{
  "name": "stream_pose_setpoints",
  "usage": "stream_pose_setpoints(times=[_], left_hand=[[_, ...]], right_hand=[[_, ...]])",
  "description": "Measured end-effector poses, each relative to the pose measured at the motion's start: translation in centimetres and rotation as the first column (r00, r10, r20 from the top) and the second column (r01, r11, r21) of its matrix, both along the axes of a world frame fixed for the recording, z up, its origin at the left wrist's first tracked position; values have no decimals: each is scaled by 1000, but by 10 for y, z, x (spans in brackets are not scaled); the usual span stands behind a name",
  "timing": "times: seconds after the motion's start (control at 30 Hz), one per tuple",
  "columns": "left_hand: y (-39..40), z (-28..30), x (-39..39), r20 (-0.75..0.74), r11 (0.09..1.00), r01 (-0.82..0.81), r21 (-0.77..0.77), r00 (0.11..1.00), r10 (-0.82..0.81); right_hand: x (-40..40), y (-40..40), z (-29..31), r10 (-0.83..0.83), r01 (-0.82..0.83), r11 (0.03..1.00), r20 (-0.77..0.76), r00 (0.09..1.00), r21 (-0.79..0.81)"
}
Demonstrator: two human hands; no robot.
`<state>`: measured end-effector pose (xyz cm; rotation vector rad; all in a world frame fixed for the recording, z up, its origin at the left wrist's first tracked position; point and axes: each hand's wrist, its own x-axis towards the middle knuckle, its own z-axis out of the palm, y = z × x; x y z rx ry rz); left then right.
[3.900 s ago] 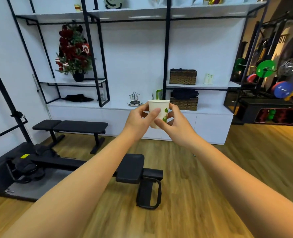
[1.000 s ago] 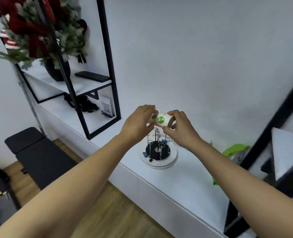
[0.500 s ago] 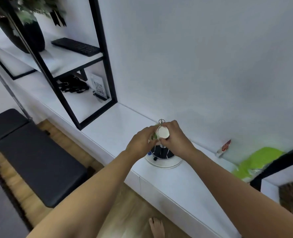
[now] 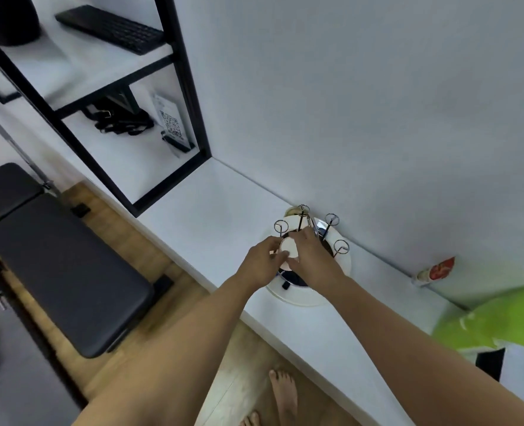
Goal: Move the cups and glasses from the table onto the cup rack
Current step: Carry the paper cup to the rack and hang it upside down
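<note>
Both hands (image 4: pixel 265 265) (image 4: pixel 313 262) pinch the paper cup (image 4: pixel 288 248) upside-down, axis vertical, over the cup rack (image 4: pixel 311 298)

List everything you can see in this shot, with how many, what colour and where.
paper cup: one, white, upside down, held over the near pegs of the rack
cup rack: one, wire pegs on a dark base in a round white tray, on the counter by the wall
counter: one, white, along the wall
keyboard: one, black, upper shelf
QR code stand: one, white, lower shelf
straps: a black bundle, lower shelf
bench: one, black padded, on the floor at left
green bag: one, lime, counter at right
left hand: pinches the cup
right hand: holds the cup
bare feet: two, on the wood floor
</note>
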<state>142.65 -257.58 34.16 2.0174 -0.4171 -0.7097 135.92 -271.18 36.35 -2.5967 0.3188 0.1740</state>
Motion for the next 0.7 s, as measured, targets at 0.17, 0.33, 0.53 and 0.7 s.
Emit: stream_pose_setpoints(times=[0.17,0.33,0.53,0.7], left_hand=[[-5,-19,7,1,992,-1,125,1000,1],[-7,-22,11,11,987,-8,163,1000,6],[-5,-9,10,8,980,37,198,999,-39],[0,27,15,78,982,39,187,996,-54]], right_hand=[[7,-1,-16,45,-52,997,-126,991,-54],[7,-4,-25,11,-17,999,-144,990,-40],[4,-5,-17,19,-25,999,-143,990,-34],[7,-4,13,31,-30,1000,-62,998,9]])
